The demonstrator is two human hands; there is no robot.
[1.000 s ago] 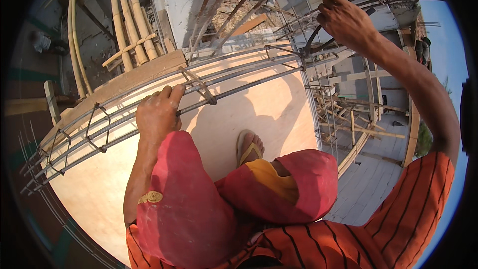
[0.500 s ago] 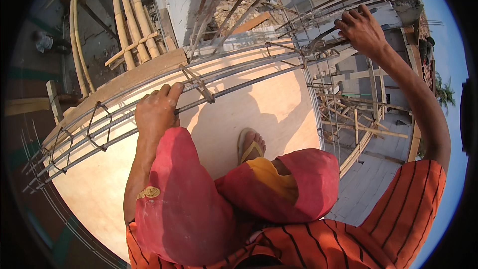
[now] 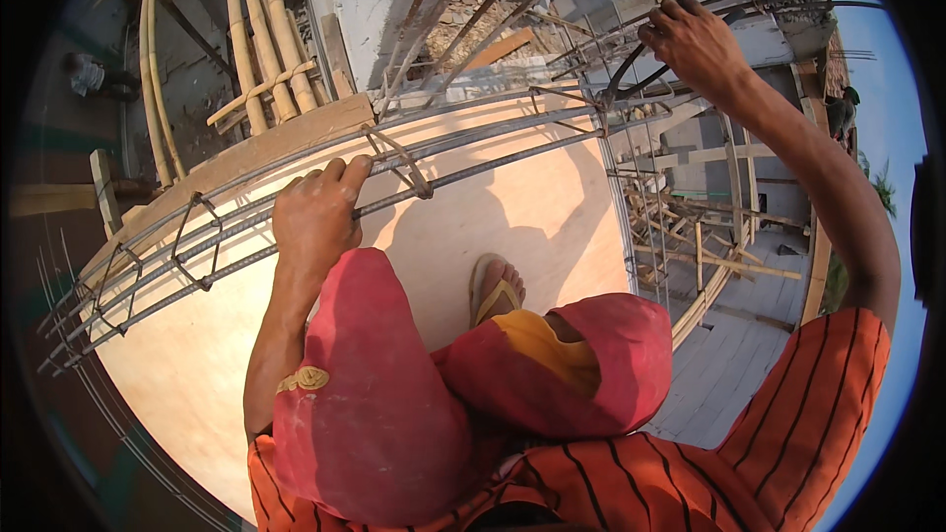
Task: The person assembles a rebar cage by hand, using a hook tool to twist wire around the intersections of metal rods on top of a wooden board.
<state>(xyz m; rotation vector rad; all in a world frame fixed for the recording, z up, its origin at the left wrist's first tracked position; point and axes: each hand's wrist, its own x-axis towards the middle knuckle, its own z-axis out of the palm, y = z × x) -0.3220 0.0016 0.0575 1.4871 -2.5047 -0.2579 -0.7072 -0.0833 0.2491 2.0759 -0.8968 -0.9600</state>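
Observation:
A long rebar cage, made of ribbed bars with bent stirrups, runs across a pale plywood board. My left hand is closed around its bars, beside a rusty stirrup. At the upper right my right hand is closed on dark long-handled pincers. The handles pass behind my fingers and stand apart. The pincers' jaws are at the cage's right end, where it meets crossing bars; whether they grip a wire is too small to tell.
My sandalled foot stands on the plywood. Bamboo poles rise at the upper left, and rusty bars slant beyond the cage. Past the board's right edge is a drop, with scattered timber below. Another person is at the far right.
My right hand has moved slightly left and up, and the pincers' handles have swung upward and spread. My left hand keeps its hold on the cage.

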